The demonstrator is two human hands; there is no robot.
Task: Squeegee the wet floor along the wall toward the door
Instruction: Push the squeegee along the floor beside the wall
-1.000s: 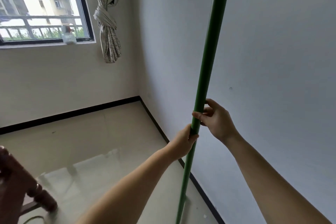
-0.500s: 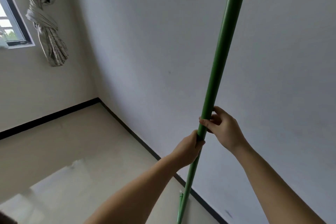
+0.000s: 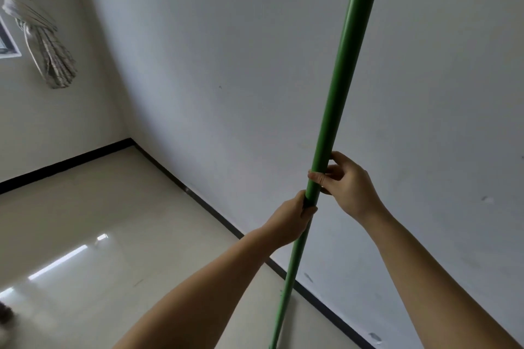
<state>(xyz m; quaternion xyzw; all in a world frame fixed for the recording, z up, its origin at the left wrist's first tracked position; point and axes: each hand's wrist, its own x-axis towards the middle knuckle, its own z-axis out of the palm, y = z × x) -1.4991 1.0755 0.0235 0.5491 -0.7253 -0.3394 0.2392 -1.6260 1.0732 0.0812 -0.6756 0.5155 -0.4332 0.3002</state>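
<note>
A long green squeegee pole (image 3: 340, 71) stands nearly upright in front of me, running from the top edge down to the bottom edge. Its blade end is out of view below the frame. My left hand (image 3: 292, 221) is wrapped around the pole from the left. Just above it, my right hand (image 3: 348, 181) grips the pole from the right with thumb and fingers. The glossy beige floor (image 3: 127, 229) reflects window light and meets the white wall (image 3: 241, 65) at a black baseboard (image 3: 215, 215).
A knotted striped curtain (image 3: 42, 37) hangs at the upper left beside a sliver of window frame (image 3: 8, 48). A second wall with black baseboard closes the far corner. A dark object (image 3: 5, 314) peeks in at the lower left edge.
My view has swung right and closer to the wall: the window has almost left the frame and the wooden furniture at lower left is gone. Both hands keep the same hold on the pole.
</note>
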